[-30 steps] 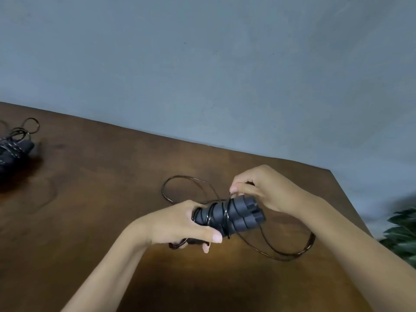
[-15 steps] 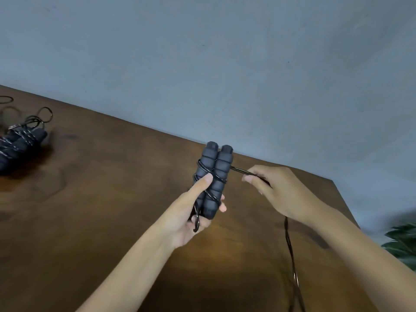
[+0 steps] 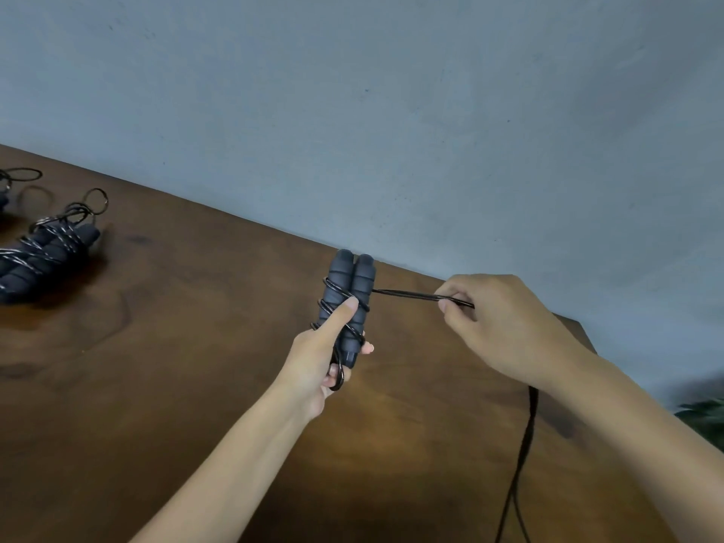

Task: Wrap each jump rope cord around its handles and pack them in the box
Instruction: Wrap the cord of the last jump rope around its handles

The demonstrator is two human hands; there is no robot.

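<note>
So the pair of dark grey ribbed foam jump rope handles (image 3: 348, 303) is held upright, side by side, above the brown wooden table (image 3: 188, 370), near its far edge by the grey wall (image 3: 391, 111). The left hand (image 3: 321, 358) is wrapped around the lower half of them, thumb stretched up along the front and pressing on the wound turns, other fingers (image 3: 367, 348) curled round from behind so only the tips peek out on the right. A few turns of the thin black cord (image 3: 411, 294) already cross the handles diagonally, and a small loop hangs out under the palm.

From the right side of the handles the cord runs taut, nearly level, straight into the right hand (image 3: 505, 327), which pinches it between thumb and curled fingers, back of the hand facing up. The slack drops below that wrist and runs down off the bottom of the view.

Far left on the table lies an already wrapped jump rope bundle (image 3: 47, 248), well apart from the hands.
</note>
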